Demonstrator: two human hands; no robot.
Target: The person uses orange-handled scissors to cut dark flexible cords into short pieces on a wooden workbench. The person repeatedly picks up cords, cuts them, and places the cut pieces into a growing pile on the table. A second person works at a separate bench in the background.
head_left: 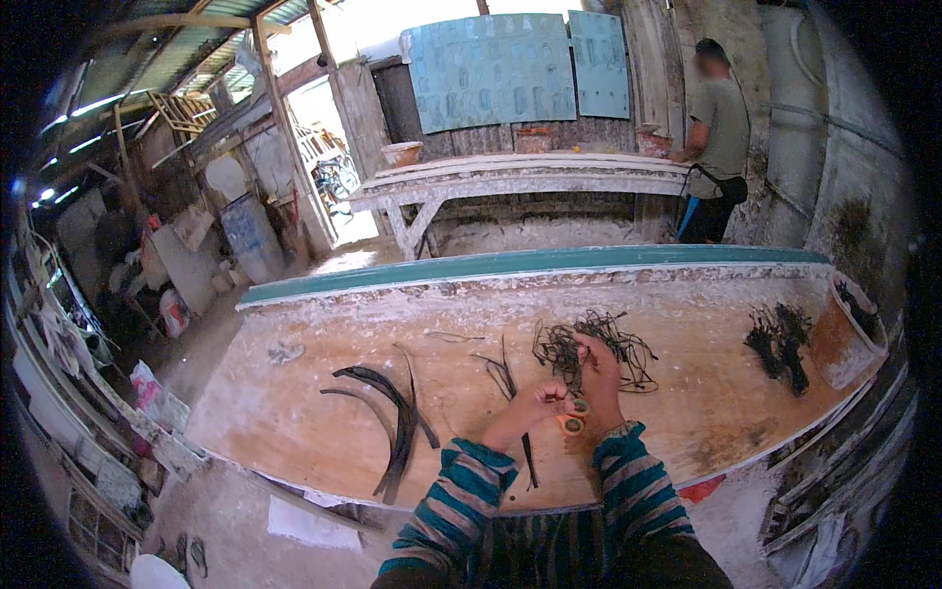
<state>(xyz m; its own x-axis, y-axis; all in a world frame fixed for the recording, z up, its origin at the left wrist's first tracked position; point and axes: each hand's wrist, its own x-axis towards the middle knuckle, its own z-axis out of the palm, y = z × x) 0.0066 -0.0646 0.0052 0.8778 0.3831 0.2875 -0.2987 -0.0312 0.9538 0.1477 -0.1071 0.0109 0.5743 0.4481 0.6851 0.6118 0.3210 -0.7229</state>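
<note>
Figure: the left hand (530, 404) pinches a thin dark strip (529, 459) that hangs down toward the near table edge, while the right hand (599, 378), touching it, is clenched around orange-handled scissors (572, 424). Judging by how things lie, a tangle of fine dark trimmings (589, 346) just beyond the grip and a second heap (780, 344) far to its right look already cut, whereas the long curved strips (397, 422) left of the grip appear still uncut. Well beyond the grip, blue-green panels (515, 69) hang on the far wall, with no legible label.

blue barrel (251, 234) | far white bench (520, 177) | person (718, 137) standing there
</note>
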